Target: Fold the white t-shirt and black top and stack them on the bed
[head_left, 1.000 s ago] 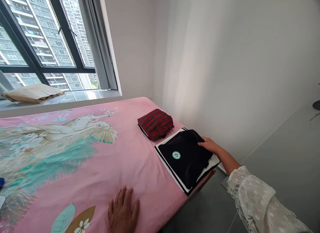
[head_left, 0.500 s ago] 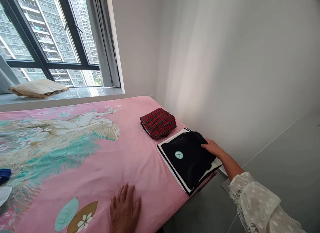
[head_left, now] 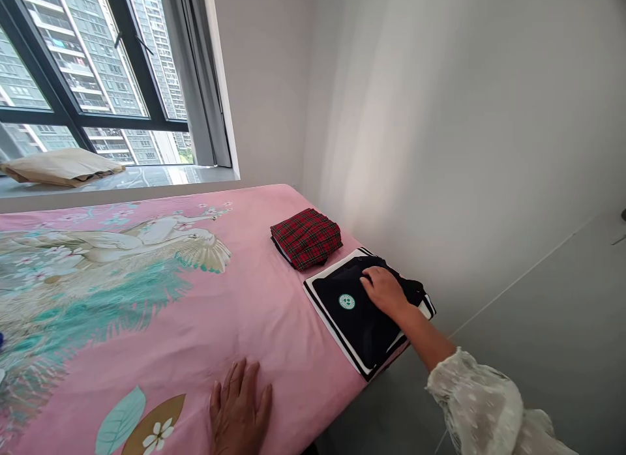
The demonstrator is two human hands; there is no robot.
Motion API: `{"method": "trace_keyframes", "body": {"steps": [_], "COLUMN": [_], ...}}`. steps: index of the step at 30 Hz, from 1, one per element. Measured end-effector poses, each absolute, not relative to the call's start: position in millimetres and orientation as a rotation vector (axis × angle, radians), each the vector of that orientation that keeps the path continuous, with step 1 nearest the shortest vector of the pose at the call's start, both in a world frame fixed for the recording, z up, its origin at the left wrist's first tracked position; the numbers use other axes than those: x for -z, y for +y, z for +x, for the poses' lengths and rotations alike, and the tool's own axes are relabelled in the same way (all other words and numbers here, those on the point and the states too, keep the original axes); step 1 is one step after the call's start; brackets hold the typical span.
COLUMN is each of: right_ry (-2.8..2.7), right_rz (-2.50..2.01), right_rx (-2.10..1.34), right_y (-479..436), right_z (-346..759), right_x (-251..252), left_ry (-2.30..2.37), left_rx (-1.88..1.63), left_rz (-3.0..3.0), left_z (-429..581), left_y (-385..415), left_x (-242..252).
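Observation:
My left hand [head_left: 239, 409] lies palm down on the pink bedspread [head_left: 274, 337], its fingers stretched out, holding nothing. My right hand [head_left: 385, 291] rests on top of a folded black garment [head_left: 362, 324], to the right of its round green-and-white badge [head_left: 347, 302]. The fingers of this hand are slightly bent and lie against the cloth. Under the black garment is a white folded garment with black stripes [head_left: 337, 341], showing along the edges. Just behind this pile sits a folded red plaid garment [head_left: 307, 238].
The pile lies at the bed's right edge, beside a grey wall [head_left: 440, 148]. A beige folded bundle [head_left: 63, 166] is on the windowsill [head_left: 180, 175], near a grey curtain [head_left: 195, 77]. Grey floor [head_left: 381, 416] shows below the bed's edge.
My right hand has moved left, from the black garment's right edge onto its upper middle. The view has shifted slightly. My left hand stays flat on the bedspread.

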State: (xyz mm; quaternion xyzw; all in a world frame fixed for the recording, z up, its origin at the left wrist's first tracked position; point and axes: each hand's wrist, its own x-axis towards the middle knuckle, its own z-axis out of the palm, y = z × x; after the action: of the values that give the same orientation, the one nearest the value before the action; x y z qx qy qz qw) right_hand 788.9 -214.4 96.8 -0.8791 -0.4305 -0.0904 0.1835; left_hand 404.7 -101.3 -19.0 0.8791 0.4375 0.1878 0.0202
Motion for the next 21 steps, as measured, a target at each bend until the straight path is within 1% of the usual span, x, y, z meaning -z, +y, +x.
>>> {"method": "trace_keyframes", "body": {"steps": [4, 7, 12, 16, 18, 21], "right_ry": [-1.075, -1.099, -1.09, -1.16, -1.297, -1.389], "right_rz": [-2.772, -2.815, -2.798, -2.67, -2.615, -2.633], "right_rx": [0.085, -0.015, -0.081, -0.015, -0.094, -0.314], "right_y": [-194.3, -191.3, -195.5, -195.8, -195.3, -195.5], "right_z": [789.0, 800.2, 796.8, 761.7, 739.2, 709.3], "right_x": [-59.3, -46.1, -64.0, -83.6, -86.1, -84.2], "left_ry": [1.356, 1.354, 1.372, 1.354, 1.357, 1.383], "left_rx": [-0.581, -0.596, -0.596, -0.569, -0.559, -0.552], "left_rz": [2.731, 2.735, 2.727, 2.739, 2.736, 2.715], "left_z": [405.3, 406.6, 407.4, 407.0, 406.8, 406.1], "left_y": [-101.3, -101.1, -101.4, -102.4, -103.5, -105.9], "left_x": [17.5, 16.7, 16.5, 14.5, 12.1, 8.2]}}
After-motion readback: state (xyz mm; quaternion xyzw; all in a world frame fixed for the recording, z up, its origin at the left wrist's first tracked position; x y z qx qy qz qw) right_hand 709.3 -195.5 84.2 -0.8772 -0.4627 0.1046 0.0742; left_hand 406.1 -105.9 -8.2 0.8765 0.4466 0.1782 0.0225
